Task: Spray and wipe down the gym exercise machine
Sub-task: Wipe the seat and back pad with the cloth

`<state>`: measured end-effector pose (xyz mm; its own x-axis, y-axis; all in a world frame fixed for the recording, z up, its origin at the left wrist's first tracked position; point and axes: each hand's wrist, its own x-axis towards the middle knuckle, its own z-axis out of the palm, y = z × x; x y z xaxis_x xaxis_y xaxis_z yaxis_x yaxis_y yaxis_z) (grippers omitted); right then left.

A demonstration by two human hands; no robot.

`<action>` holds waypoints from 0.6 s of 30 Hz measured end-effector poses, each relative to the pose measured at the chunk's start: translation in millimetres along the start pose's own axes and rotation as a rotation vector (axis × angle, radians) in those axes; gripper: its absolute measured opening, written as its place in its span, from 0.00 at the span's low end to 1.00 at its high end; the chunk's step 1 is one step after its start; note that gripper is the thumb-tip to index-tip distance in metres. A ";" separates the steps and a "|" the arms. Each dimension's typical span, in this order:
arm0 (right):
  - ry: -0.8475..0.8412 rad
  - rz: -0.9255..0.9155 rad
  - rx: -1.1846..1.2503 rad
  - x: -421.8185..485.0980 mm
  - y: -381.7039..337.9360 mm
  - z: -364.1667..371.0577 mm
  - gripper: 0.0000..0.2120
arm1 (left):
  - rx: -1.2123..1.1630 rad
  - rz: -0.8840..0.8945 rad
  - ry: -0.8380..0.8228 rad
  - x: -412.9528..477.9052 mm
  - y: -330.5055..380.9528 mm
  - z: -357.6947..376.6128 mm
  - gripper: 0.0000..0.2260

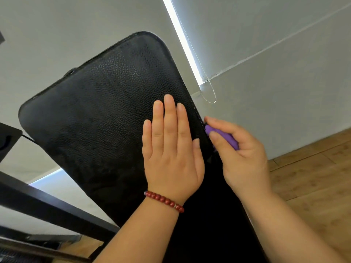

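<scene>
The left hand (171,149) lay flat, fingers straight, on the black pad (95,111). The right hand (241,154) gripped a purple item (222,135) against the pad's right edge. Curled fingers hid most of it, so its kind stayed unclear.

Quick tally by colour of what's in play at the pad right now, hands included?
Black: 1, pad
Purple: 1, cloth, gripped by right hand at the pad's edge
Red: 1, bracelet
Hands: 2, left hand flat on pad
Total: 5
</scene>
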<state>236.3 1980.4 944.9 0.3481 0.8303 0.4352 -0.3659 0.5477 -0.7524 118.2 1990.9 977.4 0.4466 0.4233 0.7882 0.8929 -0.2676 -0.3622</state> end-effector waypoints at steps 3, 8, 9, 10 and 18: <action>-0.047 -0.044 0.002 23.1 -9.4 10.4 0.14 | -0.011 -0.008 -0.001 0.4 1.5 -0.3 0.26; -0.012 0.015 0.035 -4.4 4.4 -3.9 0.13 | -0.022 -0.022 -0.021 -0.3 3.9 -3.5 0.27; -0.004 0.032 0.027 -11.5 7.0 -7.8 0.13 | -0.037 -0.042 -0.033 -1.5 6.6 -3.9 0.27; -0.004 0.047 0.021 -13.4 8.3 -10.1 0.13 | -0.051 -0.066 -0.043 -2.9 10.0 -3.9 0.28; -0.044 0.175 0.046 23.2 15.2 -4.9 0.13 | 0.002 -0.070 -0.039 -7.5 17.5 2.6 0.28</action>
<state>243.1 2007.5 941.2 0.2379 0.9164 0.3218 -0.4568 0.3980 -0.7956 130.6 1985.2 963.8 0.3847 0.4746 0.7917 0.9222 -0.2343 -0.3077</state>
